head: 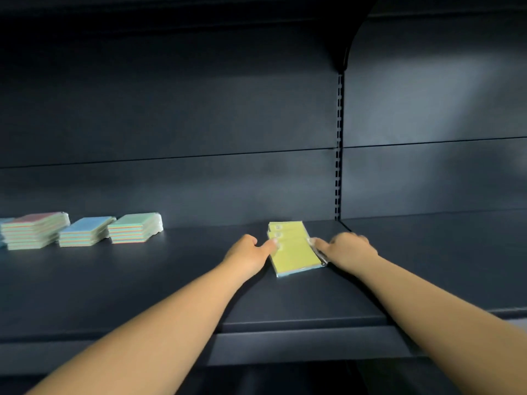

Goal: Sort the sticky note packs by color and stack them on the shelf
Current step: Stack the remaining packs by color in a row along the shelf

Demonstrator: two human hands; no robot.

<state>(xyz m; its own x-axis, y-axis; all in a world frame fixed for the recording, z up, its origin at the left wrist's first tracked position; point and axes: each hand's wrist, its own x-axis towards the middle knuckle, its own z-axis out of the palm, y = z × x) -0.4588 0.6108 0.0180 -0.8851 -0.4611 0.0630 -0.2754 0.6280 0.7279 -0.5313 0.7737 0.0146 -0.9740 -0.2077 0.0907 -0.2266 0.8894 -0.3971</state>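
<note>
A stack of yellow-topped sticky note packs lies on the dark shelf, slightly fanned toward the back. My left hand is at its left edge, thumb touching the top pack. My right hand is at its right edge, fingers curled against the clear wrapper; it is blurred. Further left on the shelf stand three stacks: one pink-topped, one blue-topped, one green-topped.
A slotted upright divides the back panel, with another shelf bay to the right. The shelf's front lip runs under my forearms. An upper shelf bracket overhangs.
</note>
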